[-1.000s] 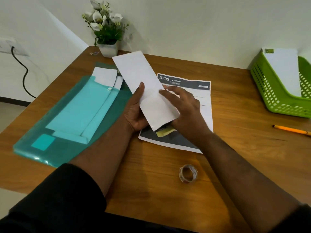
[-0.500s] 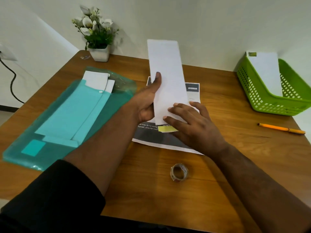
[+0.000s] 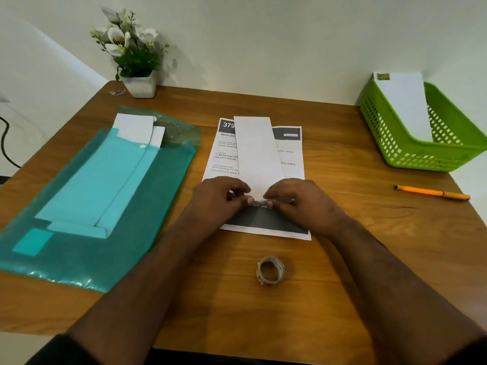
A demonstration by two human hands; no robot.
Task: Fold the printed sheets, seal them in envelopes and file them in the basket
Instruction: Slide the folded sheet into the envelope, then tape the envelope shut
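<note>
Tape roll is seen at six o'clock, basket at two. Envelope, earlier raised, is now pinched flat, seemingly, by left hand and right hand.

I see both forearms reaching in from 6 o'clock, the left from about 7, the right from about 5, converging toward the middle. My left hand and right hand sit knuckles up, side by side, nearly touching. Fingers on both are curled, tips pinching the near end of the envelope. Dark sleeves show at both lower corners.
</note>
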